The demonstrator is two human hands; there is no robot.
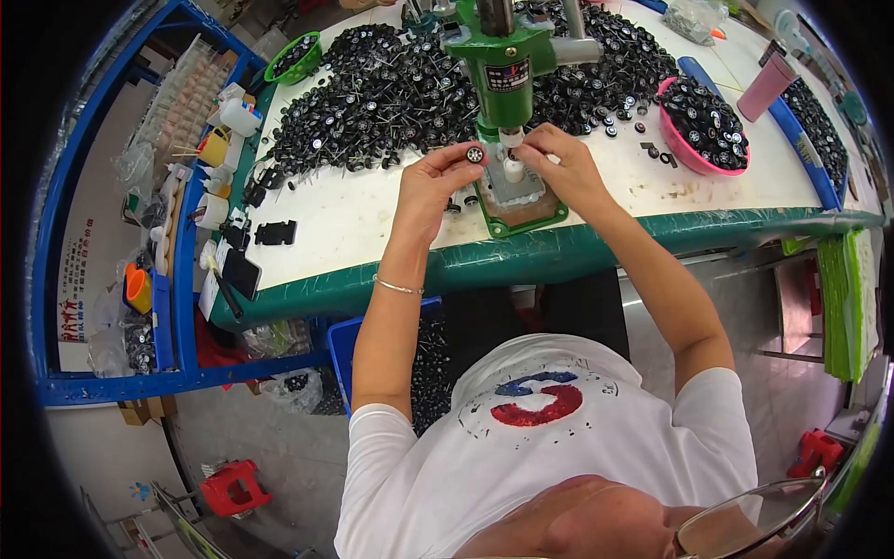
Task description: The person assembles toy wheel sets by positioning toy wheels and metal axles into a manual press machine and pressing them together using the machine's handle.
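Between the thumb and fingers of my left hand point(434, 184) is a small black toy wheel point(475, 155) with a silver spoked hub. This hand is just left of a green hand press point(504, 79). My right hand point(564, 165) is closed in a pinch beside the ram, over the press's white post point(513, 171). A small dark piece shows on top of that post, close to the right fingertips. What the right fingers grip, if anything, is hidden. The post stands on a plate on the green press base point(527, 222).
A large heap of black wheels, some on metal axles, point(372, 102) spreads behind the press. Wheels fill a pink basket point(667, 130) at right and a green basket point(312, 67) at far left. A phone point(241, 275) lies by the left edge. A blue bin point(343, 359) sits below the table.
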